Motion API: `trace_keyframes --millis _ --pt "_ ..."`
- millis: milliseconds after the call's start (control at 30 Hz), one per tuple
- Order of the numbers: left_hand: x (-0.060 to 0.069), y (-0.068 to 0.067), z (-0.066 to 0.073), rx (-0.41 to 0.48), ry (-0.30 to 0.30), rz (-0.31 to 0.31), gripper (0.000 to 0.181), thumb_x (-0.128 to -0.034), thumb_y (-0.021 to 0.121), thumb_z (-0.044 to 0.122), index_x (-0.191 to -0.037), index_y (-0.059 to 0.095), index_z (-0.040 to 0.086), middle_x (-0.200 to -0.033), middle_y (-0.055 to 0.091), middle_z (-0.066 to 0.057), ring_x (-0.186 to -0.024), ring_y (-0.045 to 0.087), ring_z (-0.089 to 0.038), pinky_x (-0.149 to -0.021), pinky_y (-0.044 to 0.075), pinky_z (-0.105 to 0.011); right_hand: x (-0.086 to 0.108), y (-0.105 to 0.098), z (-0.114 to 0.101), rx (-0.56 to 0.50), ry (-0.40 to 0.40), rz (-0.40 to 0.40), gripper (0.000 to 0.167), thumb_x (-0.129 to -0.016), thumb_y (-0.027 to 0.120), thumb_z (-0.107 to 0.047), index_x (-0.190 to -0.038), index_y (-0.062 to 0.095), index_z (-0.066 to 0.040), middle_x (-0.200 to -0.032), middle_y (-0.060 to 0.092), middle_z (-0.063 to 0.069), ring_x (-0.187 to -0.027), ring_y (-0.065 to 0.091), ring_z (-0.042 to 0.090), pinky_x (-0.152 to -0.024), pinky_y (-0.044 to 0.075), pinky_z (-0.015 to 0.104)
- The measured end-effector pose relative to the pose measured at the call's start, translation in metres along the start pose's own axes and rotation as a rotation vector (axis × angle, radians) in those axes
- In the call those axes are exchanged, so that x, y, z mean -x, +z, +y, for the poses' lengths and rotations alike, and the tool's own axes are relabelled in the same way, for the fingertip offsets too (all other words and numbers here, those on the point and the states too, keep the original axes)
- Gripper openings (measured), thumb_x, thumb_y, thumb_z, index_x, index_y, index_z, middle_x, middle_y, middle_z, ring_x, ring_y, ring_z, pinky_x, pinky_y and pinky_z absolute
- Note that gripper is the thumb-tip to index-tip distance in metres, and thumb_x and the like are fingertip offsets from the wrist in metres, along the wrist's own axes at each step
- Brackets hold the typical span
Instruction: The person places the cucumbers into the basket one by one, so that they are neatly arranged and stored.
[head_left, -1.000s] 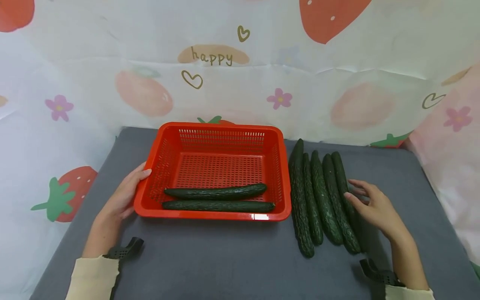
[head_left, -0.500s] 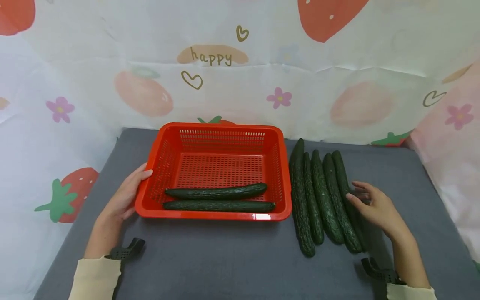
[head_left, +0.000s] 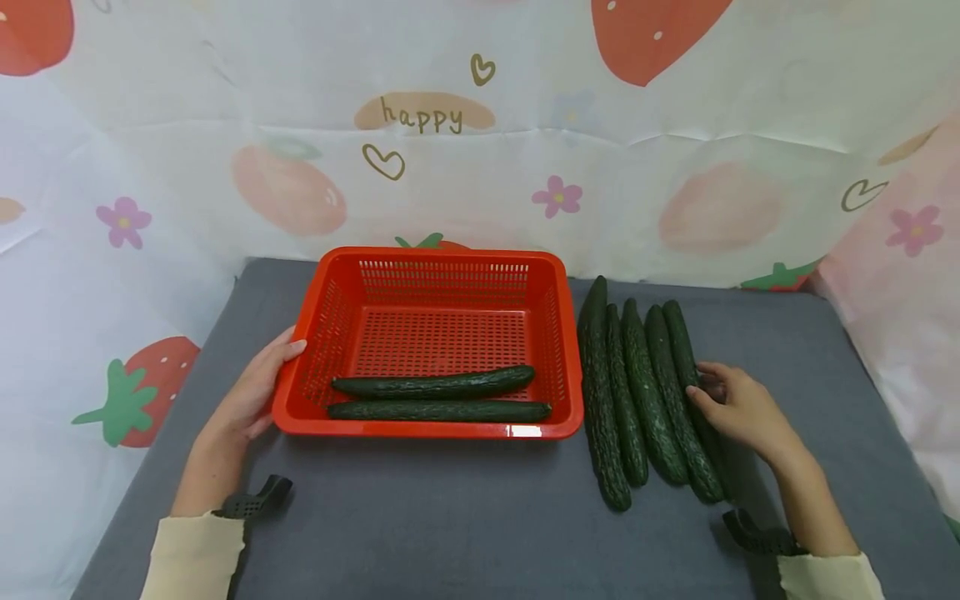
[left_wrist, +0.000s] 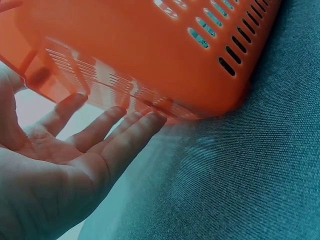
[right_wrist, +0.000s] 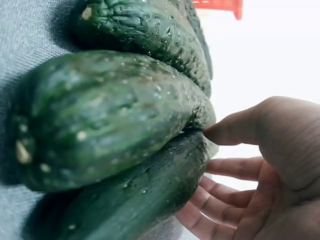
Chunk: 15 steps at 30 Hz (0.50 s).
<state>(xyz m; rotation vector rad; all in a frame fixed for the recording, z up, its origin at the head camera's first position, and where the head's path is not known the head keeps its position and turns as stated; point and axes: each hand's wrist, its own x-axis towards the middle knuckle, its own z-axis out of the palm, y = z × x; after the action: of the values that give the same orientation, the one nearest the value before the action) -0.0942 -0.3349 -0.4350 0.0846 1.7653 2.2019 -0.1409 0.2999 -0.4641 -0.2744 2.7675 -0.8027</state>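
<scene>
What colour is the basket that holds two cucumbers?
The basket is bright red, clearest in the head view.

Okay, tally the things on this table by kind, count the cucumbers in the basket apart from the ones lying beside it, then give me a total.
Red basket: 1
Cucumbers in the basket: 2
Cucumbers beside it: 5
Total: 8

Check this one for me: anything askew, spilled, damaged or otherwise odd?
Nothing stands out. Two cucumbers lie roughly parallel in the basket, and five more lie side by side on the cloth. I see no spill or break; parts behind the right hand can't be checked.
</scene>
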Motion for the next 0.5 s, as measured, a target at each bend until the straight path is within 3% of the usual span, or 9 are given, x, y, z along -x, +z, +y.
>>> trace_keyframes --millis 500 --pt "0.002 0.001 -0.001 0.007 0.014 -0.005 0.045 -0.1153 0.039 0.023 -0.16 0.033 0.02 -0.127 0.072 0.004 -0.108 0.078 -0.012 -0.092 0.063 -0.032 -0.018 -0.011 -0.011 0.059 0.077 -0.089 0.067 -0.103 0.061 -0.025 -0.149 0.042 0.02 -0.137 0.057 0.045 -0.122 0.06 0.061 -0.093 0.054 0.069"
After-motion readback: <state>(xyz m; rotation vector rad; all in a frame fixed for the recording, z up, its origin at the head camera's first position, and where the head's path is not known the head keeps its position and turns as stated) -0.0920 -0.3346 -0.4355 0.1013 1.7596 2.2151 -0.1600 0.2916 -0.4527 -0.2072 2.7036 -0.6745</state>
